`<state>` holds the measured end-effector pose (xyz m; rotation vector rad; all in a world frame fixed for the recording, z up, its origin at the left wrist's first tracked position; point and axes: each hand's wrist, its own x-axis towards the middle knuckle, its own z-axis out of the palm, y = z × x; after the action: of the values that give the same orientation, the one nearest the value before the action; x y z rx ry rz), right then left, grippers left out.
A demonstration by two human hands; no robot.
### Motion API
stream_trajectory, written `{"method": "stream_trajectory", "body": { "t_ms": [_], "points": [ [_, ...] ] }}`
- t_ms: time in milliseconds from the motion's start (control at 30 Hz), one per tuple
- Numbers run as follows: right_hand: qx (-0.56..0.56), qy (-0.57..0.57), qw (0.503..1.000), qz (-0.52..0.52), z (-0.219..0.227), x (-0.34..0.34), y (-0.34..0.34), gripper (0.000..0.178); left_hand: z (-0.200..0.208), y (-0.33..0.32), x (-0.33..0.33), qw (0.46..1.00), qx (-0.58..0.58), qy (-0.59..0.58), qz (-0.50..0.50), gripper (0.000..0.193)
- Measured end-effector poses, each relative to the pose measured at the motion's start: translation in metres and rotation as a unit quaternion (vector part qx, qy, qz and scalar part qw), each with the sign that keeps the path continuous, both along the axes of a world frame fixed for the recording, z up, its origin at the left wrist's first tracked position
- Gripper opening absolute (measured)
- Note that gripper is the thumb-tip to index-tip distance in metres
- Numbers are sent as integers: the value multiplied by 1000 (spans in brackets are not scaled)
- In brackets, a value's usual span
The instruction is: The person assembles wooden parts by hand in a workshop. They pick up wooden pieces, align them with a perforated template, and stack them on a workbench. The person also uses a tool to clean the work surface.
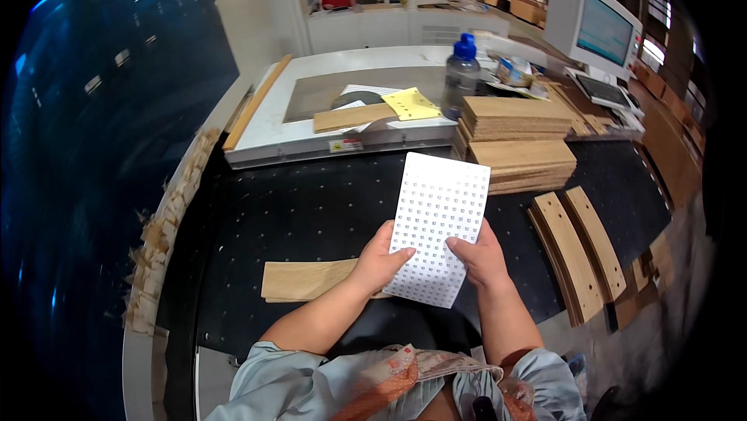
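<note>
White printed sheet, covered in rows of small dark marks, sits between your two hands, held in front of your body. Your left hand pinches its left edge and your right hand its right edge, each thumb on the printed face and the fingers mostly hidden behind; the hands are apart, with the sheet spanning them.

Below your left hand, partly covered by its forearm, flat wooden strips lie on the black dotted worktop. To the right of your right hand are curved wooden pieces with small holes near their ends. Just beyond your hands stand stacked wooden boards, with a blue-capped bottle behind them. Farther ahead of your left hand, a yellow sheet overlaps a wooden board on a white platform. Far off to your right hand's upper right are a computer monitor and a keyboard.
</note>
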<state>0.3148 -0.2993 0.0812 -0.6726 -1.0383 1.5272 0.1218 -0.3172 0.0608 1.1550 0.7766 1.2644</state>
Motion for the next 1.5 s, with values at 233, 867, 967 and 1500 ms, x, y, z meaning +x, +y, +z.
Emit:
{"method": "stream_trajectory", "body": {
  "t_ms": [233,867,967,1500],
  "points": [
    [-16,-96,995,4,-17,-39,-3,40,7,5,-23,990,-44,-93,96,38],
    [45,-221,973,-36,-2,-281,162,34,14,91,-280,975,-67,-11,209,62],
    [-38,-222,974,-16,-4,-341,211,35,-11,111,-325,959,-79,-23,272,55],
    [-121,-168,976,61,-22,-433,292,50,-47,268,-477,636,-80,536,549,44]
  ]
}}
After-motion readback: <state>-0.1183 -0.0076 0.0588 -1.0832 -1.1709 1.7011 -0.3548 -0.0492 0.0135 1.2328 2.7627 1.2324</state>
